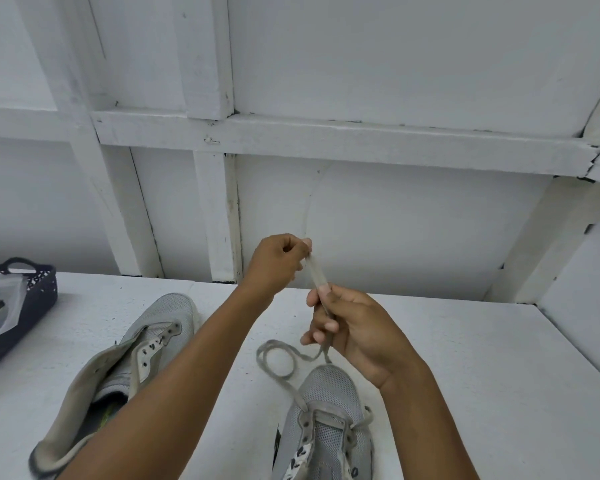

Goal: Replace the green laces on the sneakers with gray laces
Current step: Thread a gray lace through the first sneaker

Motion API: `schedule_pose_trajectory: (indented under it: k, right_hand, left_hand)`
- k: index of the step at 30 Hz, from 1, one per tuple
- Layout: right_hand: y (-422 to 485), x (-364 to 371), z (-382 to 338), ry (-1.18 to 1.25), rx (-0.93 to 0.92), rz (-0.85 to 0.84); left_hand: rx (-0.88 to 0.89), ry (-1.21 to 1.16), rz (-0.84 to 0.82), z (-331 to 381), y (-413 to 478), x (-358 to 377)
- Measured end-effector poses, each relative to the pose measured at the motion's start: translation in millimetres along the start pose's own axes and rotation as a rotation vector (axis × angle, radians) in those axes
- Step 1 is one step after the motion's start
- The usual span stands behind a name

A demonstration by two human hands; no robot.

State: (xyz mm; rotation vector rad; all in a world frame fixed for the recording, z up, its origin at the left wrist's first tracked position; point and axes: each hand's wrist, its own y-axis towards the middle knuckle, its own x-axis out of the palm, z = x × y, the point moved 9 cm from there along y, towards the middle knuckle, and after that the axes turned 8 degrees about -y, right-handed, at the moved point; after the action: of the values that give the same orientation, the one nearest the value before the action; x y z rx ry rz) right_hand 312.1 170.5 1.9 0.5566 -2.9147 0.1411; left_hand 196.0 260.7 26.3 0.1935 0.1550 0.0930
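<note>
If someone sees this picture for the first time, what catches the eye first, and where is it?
The two hands in the middle: the left hand and the right hand both pinch a gray lace stretched between them above the white table. The lace loops down to a sneaker at the bottom; a second sneaker, unlaced, lies to the left, near a dark basket at the left edge.

Left sneaker (153,341), right sneaker (326,393) on the surface (465,341)
Basket (45,289) is sitting far left; lace (262,358) is lying before the right one.
</note>
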Motion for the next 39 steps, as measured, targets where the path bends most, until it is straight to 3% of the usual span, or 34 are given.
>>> schedule_pose_trajectory:
  k: [5,7,11,14,23,29,34,37,39]
  right_hand:
    - [-1,-3,5,0.043,0.088,-0.003]
    - [1,-8,11,0.061,0.116,0.018]
    - [6,-18,21,0.125,0.160,0.056]
    - [6,-19,24,0.155,0.177,0.050]
    - [6,-20,21,0.165,0.165,-0.003]
    - [0,-4,6,0.244,0.131,-0.073]
    - [-2,-6,2,0.248,0.114,-0.045]
    - [-1,-9,7,0.247,0.141,-0.033]
    - [-1,-9,10,0.234,0.154,-0.041]
  left_hand:
    - [-0.058,0.275,-0.128,-33,0,9]
    - [0.041,0.363,-0.228,-29,-7,16]
    - [0.303,0.275,-0.539,2,-38,33]
    - [0.351,0.402,-0.630,2,-47,40]
    - [0.201,0.216,-0.629,-16,-45,43]
    - [0.113,-0.070,-0.402,-19,-32,34]
    - [-0.029,0.160,-0.292,-70,-19,29]
    - [-0.090,0.377,-0.364,-89,-24,36]
    - [-0.014,0.451,-0.418,-81,-28,41]
